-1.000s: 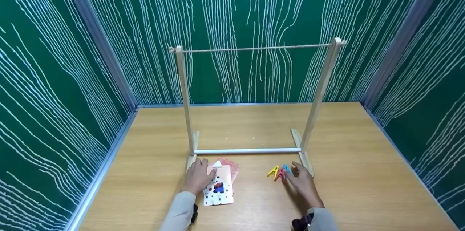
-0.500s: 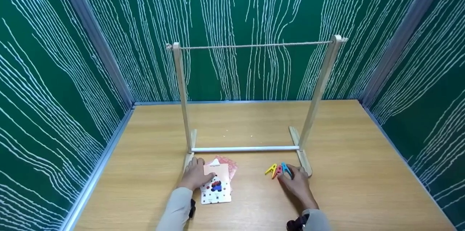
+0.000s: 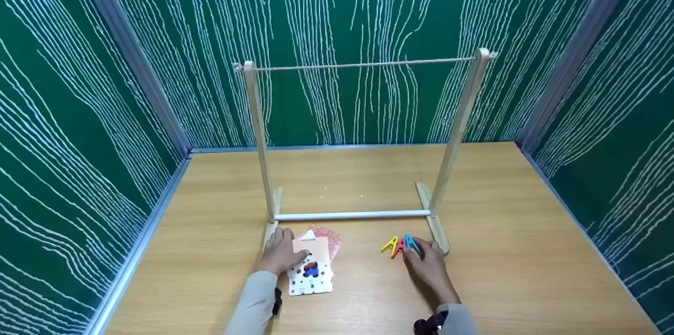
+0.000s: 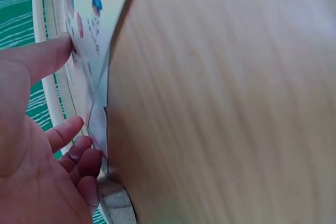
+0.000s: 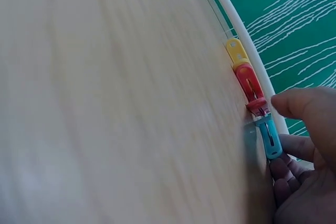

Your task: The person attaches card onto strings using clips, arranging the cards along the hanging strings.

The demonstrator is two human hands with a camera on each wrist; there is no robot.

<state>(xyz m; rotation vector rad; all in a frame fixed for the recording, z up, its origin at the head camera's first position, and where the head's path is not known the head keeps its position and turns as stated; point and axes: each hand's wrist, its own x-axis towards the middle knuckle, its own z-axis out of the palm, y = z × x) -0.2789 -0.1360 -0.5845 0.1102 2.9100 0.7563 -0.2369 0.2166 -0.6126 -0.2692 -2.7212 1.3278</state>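
My left hand (image 3: 281,253) rests at the left side of a small stack of cards, its thumb on the top card (image 3: 311,283), which is white and peach with a cartoon figure. A pink patterned card (image 3: 333,243) sticks out from under it. In the left wrist view the other fingers (image 4: 75,153) lie loosely bent by the stack's edge. My right hand (image 3: 429,266) is at a row of clothespins: yellow (image 3: 390,244), red (image 5: 249,82) and blue (image 5: 271,139). Its fingers touch the blue one; the thumb is near the red one, without a visible pinch.
A wooden stand (image 3: 452,158) with two posts rises behind both hands. A string (image 3: 363,65) spans the post tops, and a white rod (image 3: 353,215) joins them near the table (image 3: 363,308). Green walls (image 3: 347,108) with white wavy lines enclose the back and sides.
My right hand has moved slightly left and in against the blue clothespin, which now stands more upright beside the red one. My left hand stays on the cards. The view has shifted a little.
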